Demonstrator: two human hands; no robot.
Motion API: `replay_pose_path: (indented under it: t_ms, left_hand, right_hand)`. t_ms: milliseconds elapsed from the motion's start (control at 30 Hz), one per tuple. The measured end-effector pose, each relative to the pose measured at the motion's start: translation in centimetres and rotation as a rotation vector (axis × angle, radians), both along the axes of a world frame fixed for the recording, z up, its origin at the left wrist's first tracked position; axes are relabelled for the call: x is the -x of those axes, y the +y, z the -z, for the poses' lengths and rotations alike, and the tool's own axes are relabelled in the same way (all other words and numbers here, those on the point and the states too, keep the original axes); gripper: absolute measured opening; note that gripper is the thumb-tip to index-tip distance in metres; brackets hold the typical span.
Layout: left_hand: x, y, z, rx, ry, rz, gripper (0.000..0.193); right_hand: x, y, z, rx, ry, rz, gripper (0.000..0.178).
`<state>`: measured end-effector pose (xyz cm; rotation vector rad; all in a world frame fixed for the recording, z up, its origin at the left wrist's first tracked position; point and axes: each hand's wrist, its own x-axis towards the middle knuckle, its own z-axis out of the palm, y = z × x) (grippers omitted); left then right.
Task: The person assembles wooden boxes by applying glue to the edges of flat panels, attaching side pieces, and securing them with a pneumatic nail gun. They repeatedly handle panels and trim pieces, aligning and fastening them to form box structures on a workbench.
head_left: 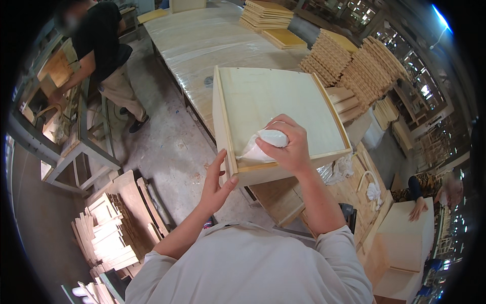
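Note:
A pale wooden box (276, 104), like a drawer with raised edge strips round its flat upper face, lies on the table's near end. My right hand (291, 142) is closed round a soft white squeeze bag (274, 138). The bag narrows towards the box's near left corner, where its tip meets the inner side of the edge strip. What fills the bag cannot be made out for certain. At that same corner, my left hand (216, 183) rests against the outside of the box, thumb and fingers spread apart.
A plastic-covered table (187, 38) stretches away behind the box. Stacked wooden panels (372, 68) stand at the far right. Wood strips (114, 233) lie low on the left. One person (101, 45) works at a left bench; another person's hand (418, 209) touches a panel at right.

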<state>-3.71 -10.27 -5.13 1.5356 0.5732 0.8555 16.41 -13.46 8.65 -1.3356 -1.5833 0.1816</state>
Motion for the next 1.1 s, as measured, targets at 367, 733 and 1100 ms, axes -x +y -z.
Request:
replay_pose_path:
  t_ms: [367,733,1100]
  left_hand:
    - [-2.4,-0.3,-1.2,0.027,-0.080,-0.134,0.075]
    - [-3.4,-1.1,-2.2,0.017,-0.093,-0.177,0.069]
    - [-4.0,-1.1,-0.5,-0.082,-0.085,-0.277,0.066]
  right_hand:
    - [-5.2,-3.2,-1.0,0.022,-0.110,0.150,0.015]
    - [-13.2,-7.4,-1.5,0.018,-0.238,0.367,0.017]
    - [-20.1,-10.8,-3.0,0.068,-0.362,0.557,0.023]
